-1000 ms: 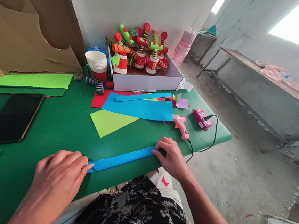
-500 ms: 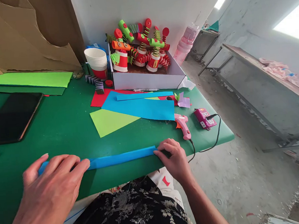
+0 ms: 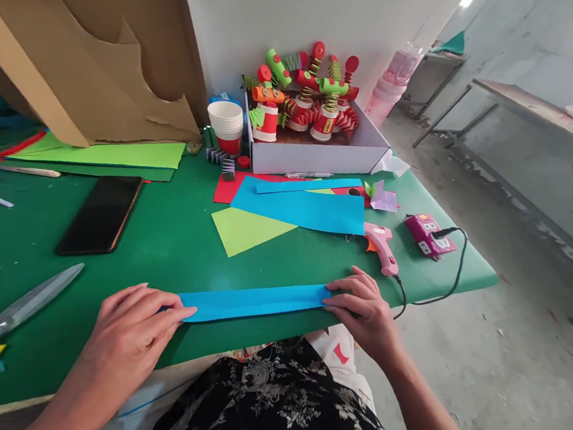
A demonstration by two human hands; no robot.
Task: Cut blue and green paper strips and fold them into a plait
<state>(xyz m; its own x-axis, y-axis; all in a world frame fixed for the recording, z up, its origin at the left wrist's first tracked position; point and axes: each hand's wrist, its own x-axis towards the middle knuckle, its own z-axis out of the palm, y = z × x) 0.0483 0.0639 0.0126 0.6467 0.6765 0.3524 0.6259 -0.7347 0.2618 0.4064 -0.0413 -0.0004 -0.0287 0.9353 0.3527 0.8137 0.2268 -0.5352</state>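
A long blue paper strip (image 3: 256, 301) lies flat near the front edge of the green table (image 3: 159, 246). My left hand (image 3: 130, 329) rests palm down on the strip's left end, fingers stretched out and pressing it. My right hand (image 3: 362, 305) lies on the strip's right end, fingers flat on the paper. Neither hand grips anything.
Blue, lime and red paper sheets (image 3: 306, 210) lie mid-table. A pink glue gun (image 3: 380, 245) with cable and a pink device (image 3: 426, 235) sit right. Scissors (image 3: 21, 308) lie left, a phone (image 3: 100, 214) behind. A white box (image 3: 316, 152) of paper-cup crafts, stacked cups (image 3: 227, 123) and cardboard (image 3: 103, 64) stand at the back.
The view has swung left, showing the scissors. My left hand slid back along the strip and flattened on its left end; the strip now lies wider and flat. The right hand stays on its end.
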